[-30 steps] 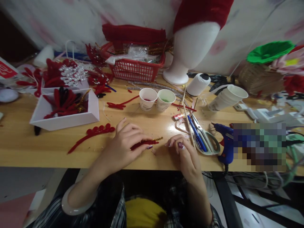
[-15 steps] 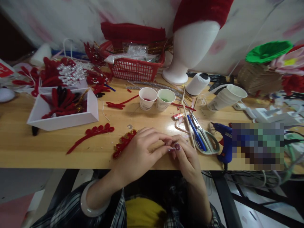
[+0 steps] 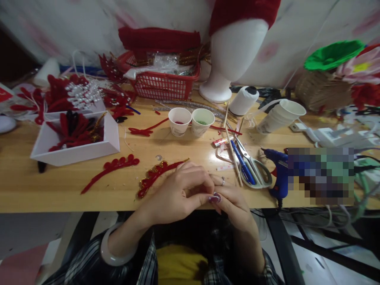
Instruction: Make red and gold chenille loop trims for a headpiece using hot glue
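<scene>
My left hand (image 3: 181, 192) and my right hand (image 3: 234, 202) meet over the table's front edge, fingertips pressed together. Both are closed; whatever is pinched between them is hidden by the fingers. A ring shows on a right finger. Just beyond my left hand lies a red chenille sprig with gold-edged loops (image 3: 154, 178), its thin stem passing behind the fingers. Farther left is a plain red chenille sprig (image 3: 115, 166) with small loops along its top. To the right of my right hand are scissors (image 3: 259, 174), a blue pen (image 3: 245, 168) and a thin wooden stick (image 3: 233, 154).
Two paper cups (image 3: 179, 126) with red and green bits stand mid-table. A white box (image 3: 77, 152) holds red and black chenille pieces. A red basket (image 3: 163, 88), a foam head (image 3: 234, 55), a thread cone (image 3: 243, 101), stacked cups (image 3: 280, 116) and a blue glue gun (image 3: 279, 174) surround the work area.
My fingers have shifted against each other, and the left ones are more curled. More of the gold-edged sprig and its stem shows. The whole view has moved slightly.
</scene>
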`<state>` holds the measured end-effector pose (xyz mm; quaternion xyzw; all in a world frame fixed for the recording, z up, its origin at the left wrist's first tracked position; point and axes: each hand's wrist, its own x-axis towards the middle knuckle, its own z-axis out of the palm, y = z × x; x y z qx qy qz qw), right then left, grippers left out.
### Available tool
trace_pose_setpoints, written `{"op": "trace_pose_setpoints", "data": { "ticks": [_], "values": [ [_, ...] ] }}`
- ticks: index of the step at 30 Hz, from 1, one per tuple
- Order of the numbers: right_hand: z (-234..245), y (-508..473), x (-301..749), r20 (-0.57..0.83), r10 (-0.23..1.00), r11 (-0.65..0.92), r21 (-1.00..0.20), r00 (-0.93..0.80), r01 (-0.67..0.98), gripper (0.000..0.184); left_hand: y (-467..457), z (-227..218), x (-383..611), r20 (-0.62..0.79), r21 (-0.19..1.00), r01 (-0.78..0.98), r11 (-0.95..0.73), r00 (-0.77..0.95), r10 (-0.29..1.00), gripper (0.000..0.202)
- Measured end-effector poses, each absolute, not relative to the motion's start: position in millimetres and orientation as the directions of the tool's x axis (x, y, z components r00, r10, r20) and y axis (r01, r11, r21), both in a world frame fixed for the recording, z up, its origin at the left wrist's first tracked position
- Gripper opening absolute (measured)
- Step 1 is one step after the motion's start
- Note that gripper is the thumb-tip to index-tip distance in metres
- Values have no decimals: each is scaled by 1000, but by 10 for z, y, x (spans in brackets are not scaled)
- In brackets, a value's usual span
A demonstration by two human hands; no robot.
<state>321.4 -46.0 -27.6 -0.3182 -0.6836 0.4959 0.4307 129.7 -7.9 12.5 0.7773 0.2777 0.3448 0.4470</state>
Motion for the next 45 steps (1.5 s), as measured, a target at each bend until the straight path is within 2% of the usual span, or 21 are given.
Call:
{"op": "trace_pose_setpoints", "data": {
  "ticks": [5, 9, 17, 24, 27, 32, 39, 45],
  "values": [
    [-305, -461, 3223, 254, 867, 259, -965, -429, -49, 46, -116, 112, 1320, 373, 799, 139, -585, 648, 664, 15],
    [-296, -464, 3218, 275, 876, 268, -961, -397, -72, 47, -164, 115, 1304, 421, 742, 177, -647, 627, 655, 17],
    [-289, -455, 3190, 281, 879, 266, -959, -384, -93, 47, -190, -4, 1243, 505, 806, 102, -583, 396, 767, 10],
    [-305, -476, 3218, 264, 876, 244, -965, -405, -101, 45, -251, -98, 1465, 452, 890, -75, -450, 274, 849, 12],
    [-298, -475, 3222, 267, 866, 245, -964, -424, -107, 46, -244, -102, 1495, 478, 878, -118, -464, 264, 838, 11],
    [-289, -465, 3220, 282, 855, 258, -959, -435, -114, 45, -224, -99, 1496, 554, 828, -76, -556, 271, 787, 11],
    [-297, -469, 3211, 292, 859, 266, -956, -421, -121, 45, -253, -118, 1498, 549, 827, -19, -561, 239, 801, 13],
    [-278, -476, 3209, 286, 859, 271, -958, -424, -97, 46, -241, -110, 1459, 547, 810, 32, -585, 320, 774, 11]
  ]
}}
